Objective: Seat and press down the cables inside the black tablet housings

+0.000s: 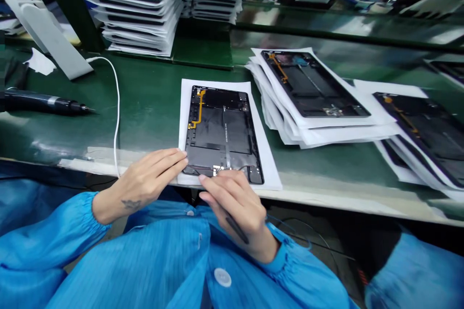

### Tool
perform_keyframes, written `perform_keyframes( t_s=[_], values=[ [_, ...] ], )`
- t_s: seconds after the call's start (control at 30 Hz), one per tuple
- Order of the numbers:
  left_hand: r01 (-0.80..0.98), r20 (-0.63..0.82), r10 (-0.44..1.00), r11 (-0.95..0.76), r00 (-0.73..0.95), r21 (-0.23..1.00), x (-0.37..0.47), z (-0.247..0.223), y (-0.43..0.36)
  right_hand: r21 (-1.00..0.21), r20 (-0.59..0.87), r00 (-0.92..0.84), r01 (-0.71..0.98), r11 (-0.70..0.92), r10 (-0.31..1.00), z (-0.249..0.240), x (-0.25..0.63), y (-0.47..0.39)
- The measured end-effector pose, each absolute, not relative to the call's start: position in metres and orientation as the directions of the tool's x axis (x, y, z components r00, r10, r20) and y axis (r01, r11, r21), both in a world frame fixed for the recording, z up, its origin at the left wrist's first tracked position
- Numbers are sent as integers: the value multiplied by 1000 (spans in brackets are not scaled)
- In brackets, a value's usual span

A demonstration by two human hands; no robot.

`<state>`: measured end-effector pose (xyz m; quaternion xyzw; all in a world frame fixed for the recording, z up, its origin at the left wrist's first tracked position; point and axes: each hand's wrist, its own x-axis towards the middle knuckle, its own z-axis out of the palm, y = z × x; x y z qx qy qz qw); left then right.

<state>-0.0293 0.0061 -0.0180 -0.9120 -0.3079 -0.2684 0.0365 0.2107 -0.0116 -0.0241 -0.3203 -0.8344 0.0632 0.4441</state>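
An opened black tablet housing (235, 130) with an orange flex strip (198, 111) lies on a white sheet (268, 171) at the table's front edge. My left hand (145, 178) rests beside its lower left corner, fingers together and stretched out, fingertips at the housing's edge. Over the bottom edge, my right hand (237, 203) is closed around a dark slim tool (236, 229), whose handle shows below the fingers. Its tip is near the lower left of the housing, where a thin dark cable runs.
Housings between white sheets are piled at the right (326, 87) and far right (427, 130). A tall stack (137, 9) stands behind. At left are a black electric screwdriver (50, 102), a white stand (54, 38) and a white cable (118, 106). People's hands show across the table.
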Motion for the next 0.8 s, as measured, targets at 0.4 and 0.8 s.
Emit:
perform_keyframes(
  t_s=[0.4, 0.8],
  values=[
    [606, 500, 549, -793, 670, 58, -24, -18, 7, -295, 722, -329, 650, 700, 609, -38, 219, -18],
    [637, 367, 556, -755, 746, -151, 0, 0, 7, -820, 389, -344, 294, 492, 854, 1, 207, 21]
  ],
)
